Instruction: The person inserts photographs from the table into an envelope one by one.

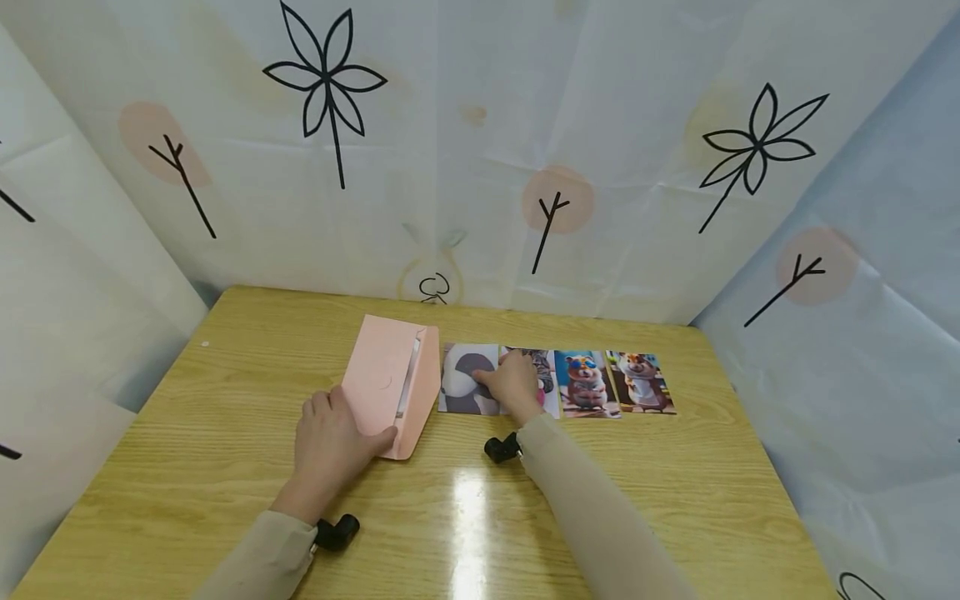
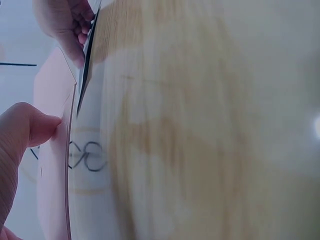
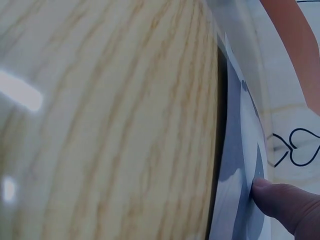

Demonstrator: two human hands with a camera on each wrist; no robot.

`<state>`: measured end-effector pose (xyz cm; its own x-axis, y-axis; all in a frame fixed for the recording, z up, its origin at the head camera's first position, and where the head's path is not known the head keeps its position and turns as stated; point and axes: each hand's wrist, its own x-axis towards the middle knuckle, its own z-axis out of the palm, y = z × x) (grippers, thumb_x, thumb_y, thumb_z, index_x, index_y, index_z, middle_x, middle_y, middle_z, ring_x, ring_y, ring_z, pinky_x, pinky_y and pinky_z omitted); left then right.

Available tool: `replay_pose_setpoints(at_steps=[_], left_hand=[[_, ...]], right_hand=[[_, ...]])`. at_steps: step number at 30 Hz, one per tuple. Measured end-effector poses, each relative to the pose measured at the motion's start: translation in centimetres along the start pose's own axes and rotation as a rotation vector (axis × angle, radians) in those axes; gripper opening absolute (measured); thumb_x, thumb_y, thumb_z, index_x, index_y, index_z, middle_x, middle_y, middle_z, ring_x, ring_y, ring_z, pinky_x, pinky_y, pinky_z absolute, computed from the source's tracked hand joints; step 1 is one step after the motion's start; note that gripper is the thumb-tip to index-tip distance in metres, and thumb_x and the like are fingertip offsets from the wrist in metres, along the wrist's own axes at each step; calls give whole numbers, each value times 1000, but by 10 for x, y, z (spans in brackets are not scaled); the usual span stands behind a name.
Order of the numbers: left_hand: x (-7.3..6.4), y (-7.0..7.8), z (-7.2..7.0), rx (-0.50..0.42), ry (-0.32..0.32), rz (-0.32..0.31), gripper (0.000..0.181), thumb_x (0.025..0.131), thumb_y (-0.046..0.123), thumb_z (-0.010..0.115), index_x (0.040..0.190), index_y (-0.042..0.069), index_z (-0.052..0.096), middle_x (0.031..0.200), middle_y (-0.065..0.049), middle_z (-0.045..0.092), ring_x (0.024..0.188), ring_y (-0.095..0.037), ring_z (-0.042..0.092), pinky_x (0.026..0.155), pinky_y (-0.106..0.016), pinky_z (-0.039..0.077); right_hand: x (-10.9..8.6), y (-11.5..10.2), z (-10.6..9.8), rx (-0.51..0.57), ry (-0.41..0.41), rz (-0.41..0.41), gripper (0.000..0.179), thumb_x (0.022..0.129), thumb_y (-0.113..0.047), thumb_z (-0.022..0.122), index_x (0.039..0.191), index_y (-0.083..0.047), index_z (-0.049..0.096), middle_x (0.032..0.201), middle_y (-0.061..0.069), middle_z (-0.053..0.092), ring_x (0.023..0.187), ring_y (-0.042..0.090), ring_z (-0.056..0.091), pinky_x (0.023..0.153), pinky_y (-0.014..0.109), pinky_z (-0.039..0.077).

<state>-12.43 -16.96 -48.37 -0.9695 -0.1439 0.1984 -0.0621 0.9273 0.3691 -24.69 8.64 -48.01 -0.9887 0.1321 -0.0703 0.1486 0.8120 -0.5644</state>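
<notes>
A pink envelope (image 1: 377, 358) lies on the table with its flap (image 1: 422, 392) folded out to the right; a pale strip shows in its opening. My left hand (image 1: 330, 442) grips its near end, thumb by the lower right corner and fingers at the left edge. To the right, several picture cards lie in a row. My right hand (image 1: 515, 386) is over the two leftmost cards, its thumb on the grey-and-white card (image 1: 459, 392) and its fingers curled over the striped-animal card (image 1: 546, 375), partly hiding it. A dark gap shows under the card edge (image 3: 230, 150) in the right wrist view.
Two hamster cards, one with blue goggles (image 1: 587, 392) and one in white (image 1: 640, 383), lie further right in the row. The wooden table (image 1: 247, 400) meets patterned white cloth (image 1: 480, 125) at the back and sides. Black wrist cameras stick out beside both sleeves.
</notes>
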Motion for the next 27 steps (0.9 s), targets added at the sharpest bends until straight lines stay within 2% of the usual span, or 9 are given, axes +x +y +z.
replay_pose_setpoints(at_steps=[3, 5, 7, 10, 14, 22, 27], left_hand=[[0, 0, -1, 1, -3, -2, 98, 63, 62, 77, 112, -17, 45, 96, -30, 46, 88, -42, 45, 70, -51, 41], [-1, 0, -1, 5, -2, -3, 98, 63, 62, 77, 112, -17, 45, 96, -30, 46, 88, -42, 45, 69, -51, 41], [-1, 0, -2, 6, -4, -6, 98, 63, 62, 77, 113, -17, 45, 96, -30, 46, 88, -42, 45, 70, -51, 41], [-2, 0, -2, 4, -13, -12, 99, 63, 62, 76, 114, -17, 44, 98, -30, 45, 90, -42, 44, 70, -52, 41], [-3, 0, -2, -2, -18, -15, 100, 63, 61, 77, 115, -17, 43, 101, -31, 44, 92, -43, 44, 72, -53, 41], [-6, -1, -4, 6, 6, -1, 100, 63, 62, 77, 114, -18, 44, 99, -31, 45, 91, -43, 45, 73, -52, 42], [-7, -2, -4, 1, 21, 4, 99, 62, 62, 77, 112, -17, 45, 97, -29, 45, 88, -41, 45, 71, -51, 41]], right_hand=[[1, -1, 2, 3, -2, 0, 51, 72, -47, 82, 64, -12, 46, 69, 3, 44, 66, 21, 41, 52, 33, 32], [1, -1, 3, 10, -2, -2, 50, 73, -46, 82, 63, -11, 47, 69, 4, 45, 67, 21, 42, 53, 34, 32], [1, -1, 4, 28, 3, -6, 44, 73, -43, 82, 67, -10, 54, 72, 4, 50, 71, 22, 46, 57, 35, 37], [-1, 0, 5, 52, 17, -14, 40, 74, -38, 83, 83, -5, 62, 83, 7, 56, 81, 25, 52, 68, 38, 42], [-4, -1, 7, 76, 31, -10, 46, 75, -35, 82, 100, -3, 62, 95, 10, 58, 91, 28, 55, 77, 42, 45], [-12, -7, 5, 120, 35, 16, 49, 77, -28, 81, 109, -4, 53, 96, 10, 56, 91, 28, 55, 77, 42, 45], [-13, -8, 5, 94, 52, -41, 42, 79, -23, 79, 109, -2, 59, 99, 10, 60, 94, 28, 57, 79, 42, 46]])
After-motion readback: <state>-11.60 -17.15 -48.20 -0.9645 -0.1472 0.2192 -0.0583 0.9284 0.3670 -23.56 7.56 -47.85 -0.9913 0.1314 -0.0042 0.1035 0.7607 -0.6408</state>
